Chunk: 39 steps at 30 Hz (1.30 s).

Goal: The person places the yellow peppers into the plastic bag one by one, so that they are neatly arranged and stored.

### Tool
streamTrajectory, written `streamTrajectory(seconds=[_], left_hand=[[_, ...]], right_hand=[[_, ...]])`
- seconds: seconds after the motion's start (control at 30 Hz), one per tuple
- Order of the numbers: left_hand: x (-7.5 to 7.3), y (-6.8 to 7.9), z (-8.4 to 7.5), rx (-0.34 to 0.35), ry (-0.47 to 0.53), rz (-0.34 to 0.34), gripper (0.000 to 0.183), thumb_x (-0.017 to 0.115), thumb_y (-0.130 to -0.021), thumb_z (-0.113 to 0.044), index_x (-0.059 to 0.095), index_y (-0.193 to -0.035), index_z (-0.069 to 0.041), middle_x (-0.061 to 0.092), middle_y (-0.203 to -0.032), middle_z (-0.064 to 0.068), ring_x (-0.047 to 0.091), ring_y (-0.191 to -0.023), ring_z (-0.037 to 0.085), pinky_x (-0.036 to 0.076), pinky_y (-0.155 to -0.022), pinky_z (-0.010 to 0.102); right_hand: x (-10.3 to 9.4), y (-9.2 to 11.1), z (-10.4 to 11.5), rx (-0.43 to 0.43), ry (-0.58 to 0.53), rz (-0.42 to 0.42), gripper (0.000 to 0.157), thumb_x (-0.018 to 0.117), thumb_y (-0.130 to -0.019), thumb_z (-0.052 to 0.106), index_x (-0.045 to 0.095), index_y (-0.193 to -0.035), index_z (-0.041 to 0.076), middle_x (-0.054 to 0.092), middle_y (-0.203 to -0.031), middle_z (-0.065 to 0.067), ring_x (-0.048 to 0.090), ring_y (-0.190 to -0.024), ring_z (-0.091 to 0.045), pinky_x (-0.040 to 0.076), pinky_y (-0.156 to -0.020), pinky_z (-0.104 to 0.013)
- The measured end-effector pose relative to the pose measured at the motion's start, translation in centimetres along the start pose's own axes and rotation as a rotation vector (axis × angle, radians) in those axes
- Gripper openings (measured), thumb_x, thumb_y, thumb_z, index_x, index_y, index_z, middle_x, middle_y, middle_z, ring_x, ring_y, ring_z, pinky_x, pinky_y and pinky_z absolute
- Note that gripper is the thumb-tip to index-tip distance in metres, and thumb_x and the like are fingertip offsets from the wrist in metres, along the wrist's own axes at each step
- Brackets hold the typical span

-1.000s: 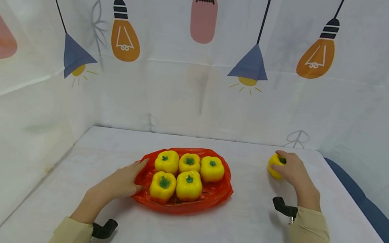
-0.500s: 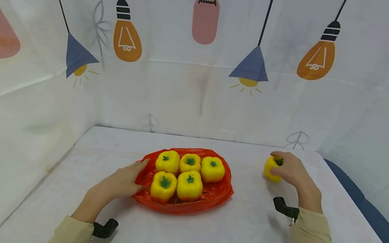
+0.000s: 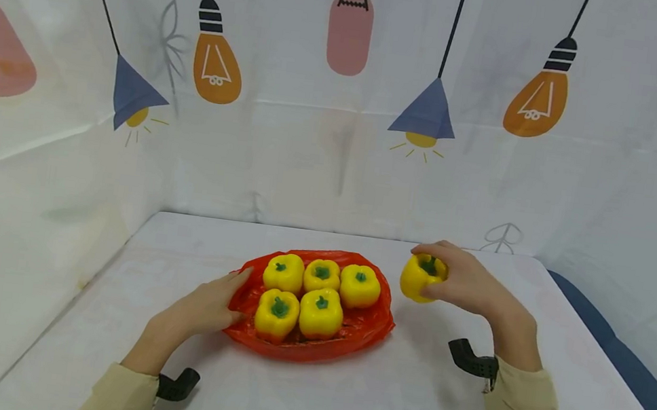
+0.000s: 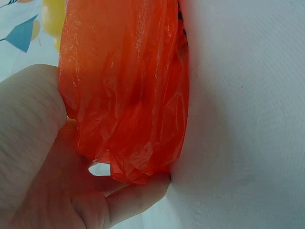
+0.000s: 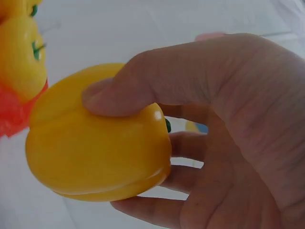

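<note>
A yellow bell pepper (image 3: 419, 278) with a green stem is in my right hand (image 3: 467, 282), held above the table to the right of the red plastic. The right wrist view shows my thumb pressed on the pepper's side (image 5: 95, 148) and the fingers behind it. Several more yellow bell peppers (image 3: 321, 313) sit in two rows on a red plastic bag (image 3: 371, 330), spread in a shallow oval with a raised rim. My left hand (image 3: 202, 306) holds this bag's left end; in the left wrist view its fingers (image 4: 136, 200) reach round the crinkled red wall.
A white cloth covers the table (image 3: 303, 407). Behind it hangs a white sheet (image 3: 285, 158) printed with lamps and bulbs. Dark blue fabric (image 3: 623, 357) lies beyond the table's right edge. A black wrist camera (image 3: 472, 359) sticks out from the right sleeve.
My right hand has lifted the yellow bell pepper and carried it left, from the table's right side toward the red bag. My left hand has stayed at the bag's left end.
</note>
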State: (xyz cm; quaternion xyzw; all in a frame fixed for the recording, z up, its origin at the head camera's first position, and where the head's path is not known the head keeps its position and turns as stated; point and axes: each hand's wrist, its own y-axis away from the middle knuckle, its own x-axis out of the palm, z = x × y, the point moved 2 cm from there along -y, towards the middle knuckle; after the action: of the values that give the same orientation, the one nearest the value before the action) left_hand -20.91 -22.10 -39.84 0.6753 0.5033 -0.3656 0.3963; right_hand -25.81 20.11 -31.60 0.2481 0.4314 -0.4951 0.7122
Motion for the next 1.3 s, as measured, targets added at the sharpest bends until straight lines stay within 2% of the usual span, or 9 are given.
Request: streamTrajectory(seconds=[0.13, 0.33, 0.47, 0.6, 0.73, 0.9, 1.13, 1.3], left_hand=[[0.0, 0.0, 0.0, 0.001, -0.006, -0.002, 0.083, 0.070, -0.089, -0.024, 0.026, -0.158, -0.009, 0.034, -0.160, 0.017, 0.034, -0.147, 0.041, 0.034, -0.113, 0.065], [0.1, -0.1, 0.0, 0.000, 0.002, -0.001, 0.083, 0.070, -0.088, -0.024, 0.027, -0.157, -0.009, 0.035, -0.160, 0.016, 0.034, -0.147, 0.040, 0.035, -0.113, 0.063], [0.4, -0.3, 0.1, -0.008, 0.004, -0.001, 0.083, 0.070, -0.088, -0.024, 0.026, -0.158, -0.011, 0.035, -0.160, 0.015, 0.034, -0.147, 0.040, 0.036, -0.113, 0.063], [0.6, -0.4, 0.0, -0.015, 0.013, -0.002, 0.084, 0.070, -0.088, -0.023, 0.025, -0.158, -0.013, 0.034, -0.161, 0.013, 0.034, -0.147, 0.039, 0.036, -0.114, 0.062], [0.6, -0.3, -0.1, -0.022, 0.012, -0.003, 0.084, 0.069, -0.088, -0.023, 0.025, -0.159, -0.014, 0.033, -0.162, 0.013, 0.034, -0.147, 0.038, 0.036, -0.114, 0.061], [0.4, -0.2, 0.0, -0.030, 0.008, -0.004, 0.083, 0.069, -0.088, -0.023, 0.026, -0.158, -0.012, 0.033, -0.161, 0.015, 0.035, -0.147, 0.039, 0.036, -0.113, 0.063], [0.3, -0.2, -0.1, -0.021, 0.007, -0.001, 0.081, 0.066, -0.088, -0.019, 0.027, -0.158, -0.009, 0.033, -0.161, 0.017, 0.034, -0.147, 0.041, 0.032, -0.115, 0.064], [0.4, -0.2, -0.2, -0.013, 0.011, -0.003, 0.081, 0.065, -0.087, -0.017, 0.026, -0.158, -0.010, 0.033, -0.161, 0.016, 0.034, -0.147, 0.040, 0.032, -0.116, 0.063]], right_hand=[[0.5, 0.5, 2.2, -0.083, -0.058, 0.029, 0.064, 0.078, -0.074, 0.015, 0.057, -0.134, 0.022, 0.060, -0.125, 0.001, 0.054, -0.107, -0.022, 0.054, -0.086, -0.035], [1.9, 0.9, 5.1, -0.185, -0.093, 0.116, 0.064, 0.078, -0.074, 0.013, 0.058, -0.134, 0.025, 0.058, -0.135, 0.007, 0.054, -0.118, -0.019, 0.055, -0.098, -0.043], [3.3, 0.6, 6.2, -0.203, -0.058, 0.186, 0.064, 0.076, -0.074, 0.012, 0.059, -0.135, 0.026, 0.053, -0.143, 0.005, 0.050, -0.129, -0.021, 0.049, -0.106, -0.050], [4.8, 0.7, 6.4, -0.208, -0.028, 0.226, 0.064, 0.074, -0.075, 0.009, 0.059, -0.135, 0.024, 0.052, -0.146, 0.004, 0.047, -0.133, -0.023, 0.046, -0.108, -0.054], [6.3, 0.9, 6.3, -0.227, -0.002, 0.219, 0.061, 0.074, -0.078, 0.010, 0.059, -0.135, 0.024, 0.054, -0.143, 0.005, 0.047, -0.131, -0.023, 0.047, -0.107, -0.054], [7.5, 1.1, 6.2, -0.218, 0.064, 0.183, 0.062, 0.076, -0.080, 0.012, 0.058, -0.136, 0.029, 0.052, -0.144, 0.006, 0.046, -0.134, -0.022, 0.049, -0.107, -0.050], [8.0, 1.5, 6.1, -0.263, 0.127, 0.155, 0.052, 0.070, -0.083, 0.005, 0.063, -0.132, 0.021, 0.055, -0.137, 0.000, 0.053, -0.124, -0.022, 0.052, -0.104, -0.045], [8.2, 1.6, 6.2, -0.289, 0.157, 0.140, 0.046, 0.070, -0.084, 0.007, 0.065, -0.128, 0.021, 0.055, -0.132, 0.001, 0.055, -0.116, -0.018, 0.053, -0.101, -0.041]])
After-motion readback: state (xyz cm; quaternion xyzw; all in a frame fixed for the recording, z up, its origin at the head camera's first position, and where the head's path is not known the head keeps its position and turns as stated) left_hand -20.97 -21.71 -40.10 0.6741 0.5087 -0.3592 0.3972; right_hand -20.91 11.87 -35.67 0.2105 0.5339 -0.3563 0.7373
